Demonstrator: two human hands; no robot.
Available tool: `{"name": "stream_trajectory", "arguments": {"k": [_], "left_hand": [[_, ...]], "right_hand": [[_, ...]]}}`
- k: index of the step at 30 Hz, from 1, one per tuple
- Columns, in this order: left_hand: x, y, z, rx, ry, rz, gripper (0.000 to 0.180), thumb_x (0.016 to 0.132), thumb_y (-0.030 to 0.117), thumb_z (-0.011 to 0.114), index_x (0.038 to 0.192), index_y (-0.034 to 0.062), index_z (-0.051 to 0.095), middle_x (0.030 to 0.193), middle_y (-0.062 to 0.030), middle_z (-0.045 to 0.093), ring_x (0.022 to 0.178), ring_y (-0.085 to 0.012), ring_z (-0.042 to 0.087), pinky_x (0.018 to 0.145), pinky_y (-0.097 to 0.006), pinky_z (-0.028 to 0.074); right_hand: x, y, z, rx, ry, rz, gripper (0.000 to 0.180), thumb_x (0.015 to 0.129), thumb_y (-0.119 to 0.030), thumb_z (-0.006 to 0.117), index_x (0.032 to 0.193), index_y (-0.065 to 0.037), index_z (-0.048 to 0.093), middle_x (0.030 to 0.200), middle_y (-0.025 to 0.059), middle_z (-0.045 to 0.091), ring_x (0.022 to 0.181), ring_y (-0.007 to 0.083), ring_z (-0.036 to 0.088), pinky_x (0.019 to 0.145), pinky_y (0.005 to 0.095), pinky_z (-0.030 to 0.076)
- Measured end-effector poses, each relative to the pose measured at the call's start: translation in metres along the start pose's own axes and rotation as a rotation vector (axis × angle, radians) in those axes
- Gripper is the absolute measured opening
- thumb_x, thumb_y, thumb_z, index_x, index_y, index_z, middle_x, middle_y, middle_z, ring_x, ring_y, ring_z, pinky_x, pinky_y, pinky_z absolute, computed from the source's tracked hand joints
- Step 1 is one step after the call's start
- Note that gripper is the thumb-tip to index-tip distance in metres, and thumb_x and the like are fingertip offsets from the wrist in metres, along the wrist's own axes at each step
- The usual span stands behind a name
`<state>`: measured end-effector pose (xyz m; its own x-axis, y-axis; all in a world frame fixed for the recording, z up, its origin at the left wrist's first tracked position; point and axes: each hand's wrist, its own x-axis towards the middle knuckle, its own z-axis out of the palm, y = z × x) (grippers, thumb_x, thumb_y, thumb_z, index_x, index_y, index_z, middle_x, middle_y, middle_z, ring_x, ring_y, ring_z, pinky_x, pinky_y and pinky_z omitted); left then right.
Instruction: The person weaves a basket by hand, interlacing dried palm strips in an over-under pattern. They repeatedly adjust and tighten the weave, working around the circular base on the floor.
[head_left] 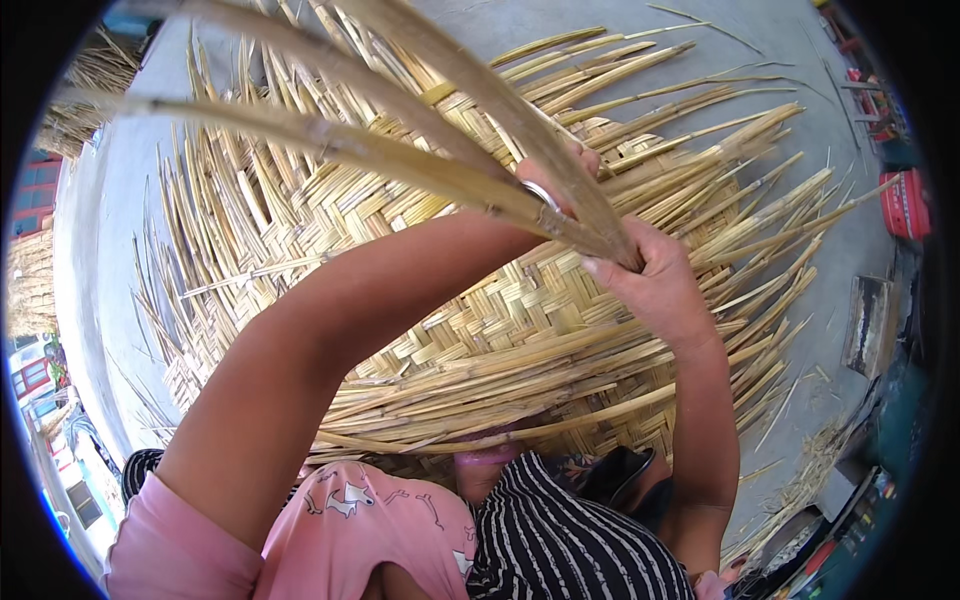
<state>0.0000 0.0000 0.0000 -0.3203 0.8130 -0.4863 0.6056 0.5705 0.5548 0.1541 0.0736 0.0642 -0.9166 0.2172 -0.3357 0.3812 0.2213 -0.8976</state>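
My right hand [655, 285] is closed around the lower ends of several long split reeds [400, 155]. They fan up and to the left across the view, blurred toward their far ends. Behind them is my left hand [565, 180], with a metal bangle at the wrist. Its visible fingers look curled in, but the reeds hide what they hold, if anything. Both hands are above a large woven reed mat [540, 305] with a herringbone pattern. Unwoven reed ends stick out around its edges. More long reeds [460, 395] lie across the mat's near side, close to my body.
Grey concrete floor [115, 260] surrounds the mat, with reed scraps [810, 465] strewn at the right. A red container [905, 205] and a wooden-framed piece [868, 325] stand at the far right. Straw bundles [85, 90] are at the upper left.
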Motion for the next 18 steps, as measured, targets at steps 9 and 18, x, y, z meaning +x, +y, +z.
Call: {"name": "stream_trajectory", "arguments": {"k": [9,18], "left_hand": [[0.018,0.023,0.028,0.142,0.322,-0.043,0.036,0.078,0.033,0.059,0.098,0.0033,0.059,0.097,-0.0154,0.062,0.093,-0.0300,0.060,0.078,-0.039,0.049],[0.058,0.042,0.013,-0.194,0.037,-0.007,0.065,0.068,0.053,0.068,0.104,-0.0005,0.063,0.101,-0.0170,0.064,0.096,-0.0295,0.061,0.082,-0.036,0.047]], "right_hand": [[-0.014,-0.004,0.006,-0.086,0.014,-0.179,0.016,0.073,-0.006,0.066,0.087,0.000,0.061,0.078,0.0063,0.055,0.071,0.0182,0.056,0.066,0.0287,0.044],[-0.027,-0.013,0.003,-0.176,-0.011,-0.194,0.018,0.068,-0.003,0.064,0.086,-0.002,0.062,0.078,0.0091,0.055,0.071,0.0266,0.056,0.066,0.0322,0.045]]}}
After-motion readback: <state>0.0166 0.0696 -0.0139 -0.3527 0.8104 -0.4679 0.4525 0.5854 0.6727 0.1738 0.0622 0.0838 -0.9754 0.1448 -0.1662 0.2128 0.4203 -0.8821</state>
